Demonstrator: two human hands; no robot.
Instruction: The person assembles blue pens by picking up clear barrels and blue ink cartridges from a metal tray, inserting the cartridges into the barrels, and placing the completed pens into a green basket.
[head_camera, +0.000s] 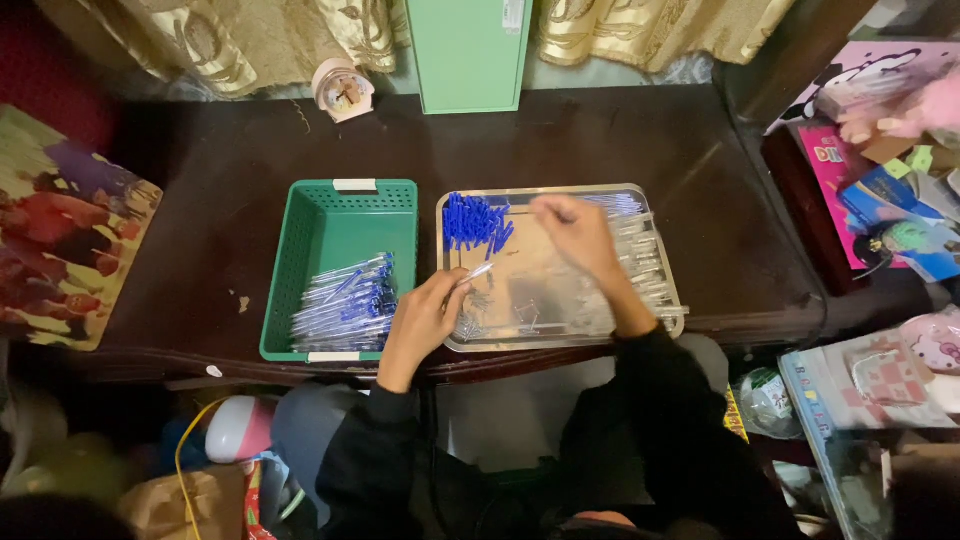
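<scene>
A shiny metal tray (672, 322) lies on the dark table with a heap of blue pen caps (474, 222) at its far left and clear pen barrels (646, 262) along its right side. My left hand (426, 316) pinches a clear pen barrel (478, 271) over the tray's left edge. My right hand (574, 233) hovers above the tray's middle, fingers curled and blurred; whether it holds anything I cannot tell. Beside the tray on the left stands a green plastic basket (316, 228) holding several assembled blue pens (347, 306).
A small round clock (342, 90) and a mint-green box (469, 52) stand at the table's back edge before gold curtains. A colourful mat (62, 228) lies at the left. Books and boxes (886, 180) crowd the right; bags and toys sit on the floor below.
</scene>
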